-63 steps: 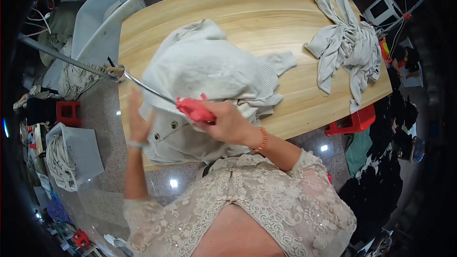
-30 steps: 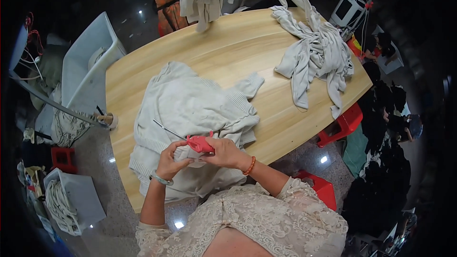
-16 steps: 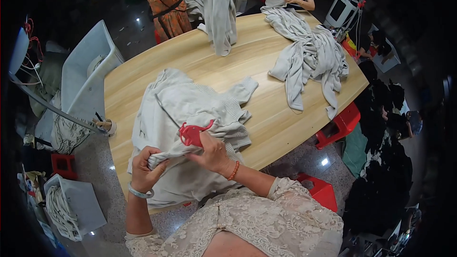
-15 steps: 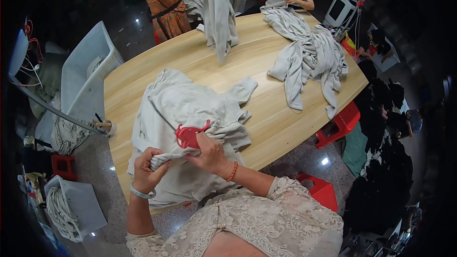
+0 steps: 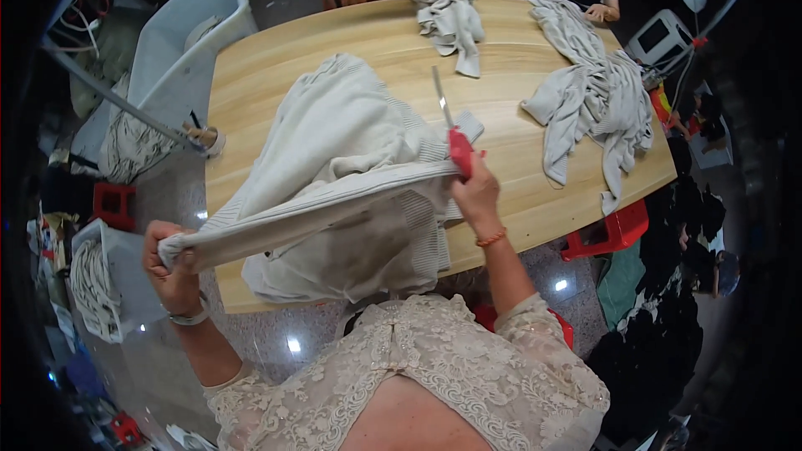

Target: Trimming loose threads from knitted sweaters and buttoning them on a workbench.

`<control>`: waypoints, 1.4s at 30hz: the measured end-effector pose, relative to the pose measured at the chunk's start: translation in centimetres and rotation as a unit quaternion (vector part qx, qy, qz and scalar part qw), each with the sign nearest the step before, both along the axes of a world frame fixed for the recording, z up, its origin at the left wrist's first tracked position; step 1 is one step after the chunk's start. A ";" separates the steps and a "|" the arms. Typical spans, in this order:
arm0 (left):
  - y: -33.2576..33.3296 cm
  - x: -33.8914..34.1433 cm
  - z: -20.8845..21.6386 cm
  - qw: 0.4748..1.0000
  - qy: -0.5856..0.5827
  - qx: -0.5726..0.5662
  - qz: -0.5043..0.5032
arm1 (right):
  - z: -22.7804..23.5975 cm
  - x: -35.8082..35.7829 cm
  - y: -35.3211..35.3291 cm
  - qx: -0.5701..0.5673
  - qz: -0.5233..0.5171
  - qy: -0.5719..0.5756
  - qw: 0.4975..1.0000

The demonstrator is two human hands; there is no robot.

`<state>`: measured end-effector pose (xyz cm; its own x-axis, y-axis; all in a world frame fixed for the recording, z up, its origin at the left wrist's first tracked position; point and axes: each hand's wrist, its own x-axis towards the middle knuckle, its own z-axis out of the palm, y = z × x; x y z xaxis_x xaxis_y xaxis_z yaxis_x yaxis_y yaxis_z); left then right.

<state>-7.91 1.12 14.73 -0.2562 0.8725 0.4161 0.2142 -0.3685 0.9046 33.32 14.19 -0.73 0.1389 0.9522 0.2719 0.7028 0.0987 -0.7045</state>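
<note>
A light grey knit sweater [image 5: 342,138] lies partly on the table in front of me, its ribbed edge lifted and stretched taut between my hands. My left hand [image 5: 174,267] is closed round the bunched left end of that edge, out past the table's side. At the other end, my right hand [image 5: 476,196] pinches the edge while also holding red-handled scissors [image 5: 459,150], whose blades point up and away from me. A ribbed cuff [image 5: 469,127] sticks out beside the scissors.
The wooden table [image 5: 518,209] carries more grey knitwear [image 5: 585,108] at the right and a piece [image 5: 447,21] handled by a co-worker at the far edge. White bins [image 5: 188,42] stand at the left, with red stools [image 5: 610,230] by the table. Black cloth [image 5: 660,351] is heaped at right.
My hands have moved far apart, left hand to the left, right hand to the right and up, stretching the sweater's edge. The scissors swung from pointing left to pointing up. My view shifted.
</note>
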 end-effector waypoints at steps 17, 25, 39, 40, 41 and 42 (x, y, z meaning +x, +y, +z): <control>-5.7 -11.3 -26.8 0.903 0.213 -0.322 0.188 | -0.7 -0.1 6.9 -0.165 0.126 -0.281 0.937; 2.5 10.4 -21.0 0.912 0.401 -0.062 0.054 | -4.2 4.0 2.9 -0.111 0.046 -0.298 0.947; 11.6 22.1 -26.4 0.807 0.571 -0.048 -0.146 | 0.7 7.0 -2.2 -0.255 0.265 -0.276 0.888; 11.6 22.0 -26.6 0.813 0.563 -0.043 -0.143 | 1.1 6.2 -2.3 -0.257 0.266 -0.275 0.887; 11.6 21.9 -26.8 0.812 0.564 -0.045 -0.143 | 1.7 5.0 -2.4 -0.243 0.303 -0.271 0.881; 11.6 21.8 -26.9 0.805 0.572 -0.049 -0.146 | 2.4 3.6 -2.5 -0.228 0.341 -0.267 0.872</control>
